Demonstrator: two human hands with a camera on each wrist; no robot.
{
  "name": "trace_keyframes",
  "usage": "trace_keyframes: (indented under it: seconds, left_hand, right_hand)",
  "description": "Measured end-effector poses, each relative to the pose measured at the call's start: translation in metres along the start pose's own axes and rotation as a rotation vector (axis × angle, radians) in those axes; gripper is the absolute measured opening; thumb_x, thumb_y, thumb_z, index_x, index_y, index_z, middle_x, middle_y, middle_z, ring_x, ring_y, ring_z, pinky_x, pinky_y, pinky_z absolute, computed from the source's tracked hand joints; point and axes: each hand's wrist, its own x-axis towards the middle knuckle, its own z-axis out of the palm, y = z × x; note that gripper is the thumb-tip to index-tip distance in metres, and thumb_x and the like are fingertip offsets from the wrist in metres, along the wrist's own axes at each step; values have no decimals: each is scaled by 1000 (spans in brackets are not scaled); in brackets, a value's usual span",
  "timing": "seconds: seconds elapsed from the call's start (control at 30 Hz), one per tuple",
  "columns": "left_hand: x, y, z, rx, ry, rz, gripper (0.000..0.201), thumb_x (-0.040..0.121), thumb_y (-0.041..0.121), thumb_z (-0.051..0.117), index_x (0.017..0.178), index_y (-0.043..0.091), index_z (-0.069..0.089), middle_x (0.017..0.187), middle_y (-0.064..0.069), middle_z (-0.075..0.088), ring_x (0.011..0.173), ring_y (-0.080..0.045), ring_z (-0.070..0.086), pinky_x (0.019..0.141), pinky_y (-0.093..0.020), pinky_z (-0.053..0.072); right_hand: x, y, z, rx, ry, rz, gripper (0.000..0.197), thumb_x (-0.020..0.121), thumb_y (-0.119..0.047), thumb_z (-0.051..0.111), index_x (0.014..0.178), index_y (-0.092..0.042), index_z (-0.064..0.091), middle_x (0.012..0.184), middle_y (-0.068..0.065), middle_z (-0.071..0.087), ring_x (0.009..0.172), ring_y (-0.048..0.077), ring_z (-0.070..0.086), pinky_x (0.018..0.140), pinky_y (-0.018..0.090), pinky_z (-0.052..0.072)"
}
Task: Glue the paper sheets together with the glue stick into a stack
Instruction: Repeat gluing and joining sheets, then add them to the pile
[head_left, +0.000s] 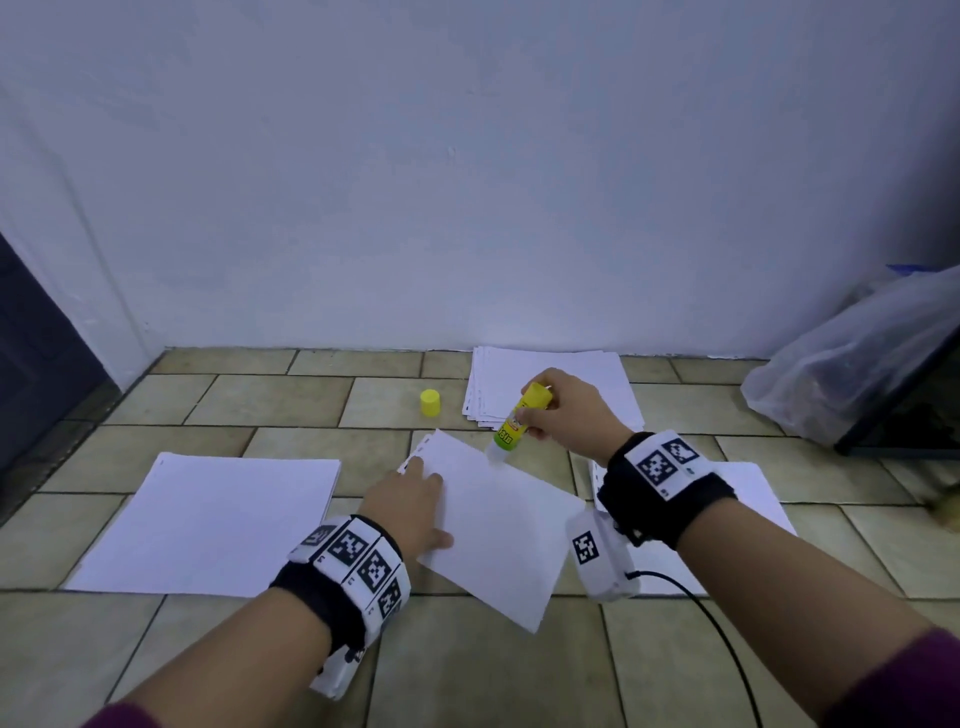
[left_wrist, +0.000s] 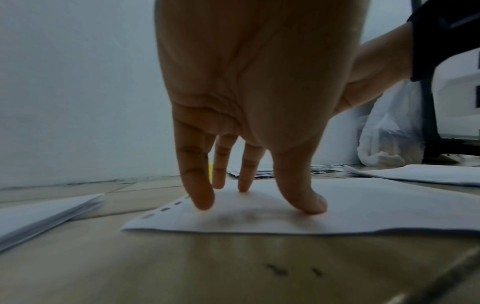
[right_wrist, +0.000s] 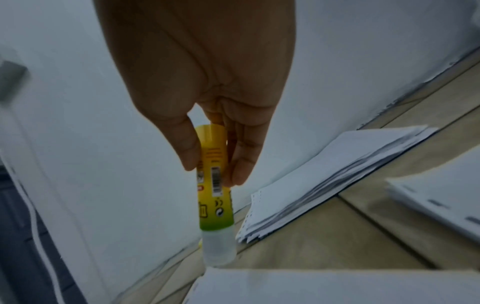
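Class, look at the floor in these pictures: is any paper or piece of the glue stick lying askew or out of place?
The single sheet under the left hand lies turned at an angle to the floor tiles and the squared pile beside it. The far pile is fanned, edges uneven. The yellow cap stands apart from the glue stick, as expected in use.

The left hand (head_left: 410, 501) lies flat, fingers (left_wrist: 197, 181) straight and spread, tips pressed down. The right hand (head_left: 569, 410) has its fingers (right_wrist: 240, 162) and thumb curled in a pinching grip, wrist raised.

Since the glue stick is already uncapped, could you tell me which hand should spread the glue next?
Right: the right hand grips the glue stick above the sheet; the left hand pins it.
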Motion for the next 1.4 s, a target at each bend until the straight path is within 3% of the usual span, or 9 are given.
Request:
trace_keyframes:
  seconds: [0.1, 0.2, 0.37, 0.5, 0.77, 0.93, 1.17, 1.27, 1.4]
  left_hand:
    - [4, 1, 1, 2, 10, 29, 65, 87, 48, 60, 136, 10, 38, 145, -6, 30, 131, -27, 32, 102, -36, 39]
    - [5, -2, 1, -17, 8, 57, 64, 88, 47, 60, 133, 8, 37, 140, -5, 38, 127, -26, 36, 101, -34, 35]
    - [2, -4, 0, -17, 10, 79, 66, 89, 48, 59, 135, 8, 35, 143, -4, 36, 127, -27, 35, 99, -34, 35]
    - [1, -6, 3, -34, 25, 92, 69, 89, 49, 58, 139, 8, 33, 147, -4, 33, 126, -27, 35, 99, -34, 35]
    - [2, -7, 2, 1, 38, 105, 73, 90, 51, 56, 142, 7, 29, 148, -5, 32, 129, -26, 34, 103, -33, 32]
    - [4, -10, 2, -11, 8, 116, 71, 90, 51, 56, 142, 10, 29, 148, -2, 31, 131, -25, 32, 104, -33, 35]
    - [6, -22, -4, 40, -34, 161, 56, 96, 5, 46, 148, 14, 28, 155, 0, 25, 136, -21, 32, 107, -28, 31]
    - [4, -29, -4, 30, -21, 205, 66, 90, -7, 45, 148, 20, 28, 153, 4, 26, 137, -17, 28, 105, -23, 30]
    - [2, -39, 0, -47, -14, 196, 67, 90, -1, 49, 147, 28, 29, 153, 2, 17, 139, -17, 18, 102, -24, 35]
  right_hand:
    - [9, 0, 18, -97, 9, -35, 23, 85, -15, 67, 104, -13, 53, 97, 10, 61, 84, 26, 59, 74, 33, 50]
    - [15, -4, 36, -169, -17, -76, 28, 88, -15, 65, 112, -10, 52, 93, 7, 54, 81, 22, 48, 60, 25, 36]
    - [25, -18, 60, -179, -56, -143, 29, 88, -9, 63, 115, -7, 52, 91, 9, 53, 80, 23, 47, 67, 27, 36]
    - [32, -29, 71, -329, -155, -172, 29, 91, -7, 59, 119, -7, 50, 93, 10, 51, 82, 23, 46, 58, 29, 34]
    - [14, -20, 28, -636, -302, -241, 30, 93, -11, 57, 122, -9, 49, 112, 15, 59, 102, 28, 53, 73, 27, 34]
    - [-12, -3, -10, -714, -351, -180, 27, 94, -13, 57, 120, -11, 49, 97, 9, 55, 82, 21, 47, 67, 26, 35]
    - [-27, 17, -44, -738, -422, -119, 21, 90, -17, 63, 110, -19, 53, 84, -3, 53, 77, 17, 52, 63, 24, 42]
    - [-21, 24, -66, -483, -408, -42, 17, 86, -11, 67, 99, -16, 57, 85, -1, 64, 74, 13, 62, 71, 24, 50]
    - [-18, 29, -74, 518, -192, 172, 11, 86, 9, 58, 80, 0, 55, 83, 17, 62, 72, 27, 70, 69, 27, 59]
